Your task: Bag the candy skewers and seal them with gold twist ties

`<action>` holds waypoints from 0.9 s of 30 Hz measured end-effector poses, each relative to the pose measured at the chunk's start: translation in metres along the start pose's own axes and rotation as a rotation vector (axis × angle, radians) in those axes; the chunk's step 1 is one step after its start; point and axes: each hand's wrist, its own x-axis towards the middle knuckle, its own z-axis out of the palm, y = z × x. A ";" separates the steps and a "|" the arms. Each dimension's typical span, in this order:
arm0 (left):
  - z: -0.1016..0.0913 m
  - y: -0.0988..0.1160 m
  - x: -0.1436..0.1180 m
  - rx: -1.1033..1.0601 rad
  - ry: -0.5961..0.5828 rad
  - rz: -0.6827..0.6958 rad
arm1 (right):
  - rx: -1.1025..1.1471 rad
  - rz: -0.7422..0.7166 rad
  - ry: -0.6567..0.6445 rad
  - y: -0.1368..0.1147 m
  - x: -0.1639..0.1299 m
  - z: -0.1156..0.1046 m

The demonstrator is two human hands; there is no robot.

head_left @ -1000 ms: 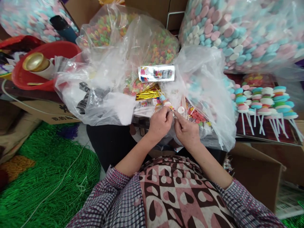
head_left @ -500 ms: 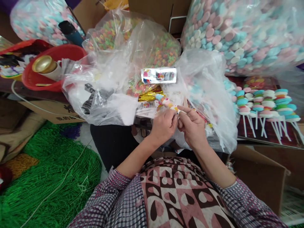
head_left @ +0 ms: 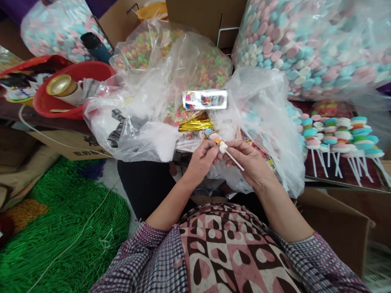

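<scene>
The person is threading candy discs onto a white stick (head_left: 233, 158): the left hand (head_left: 200, 159) is pinching the short candy stack (head_left: 217, 141) at the stick's upper end, while the right hand (head_left: 252, 162) is grasping the stick lower down, just at 4 o'clock of the stack. Judging by the finished lollipops (head_left: 336, 134) lying at 3 o'clock, each stacked taller, this one is looking only partly built, with more discs left to add.

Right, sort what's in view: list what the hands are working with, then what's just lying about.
In use: left hand, right hand, candy stick, bag of pastel discs, bag of coloured rings, finished sticks.

Lying about: red basin, gold-topped roll, green cord, cardboard box.
</scene>
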 end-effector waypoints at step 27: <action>-0.014 -0.011 -0.013 -0.282 0.166 -0.203 | -0.520 -0.136 0.001 0.008 0.024 0.017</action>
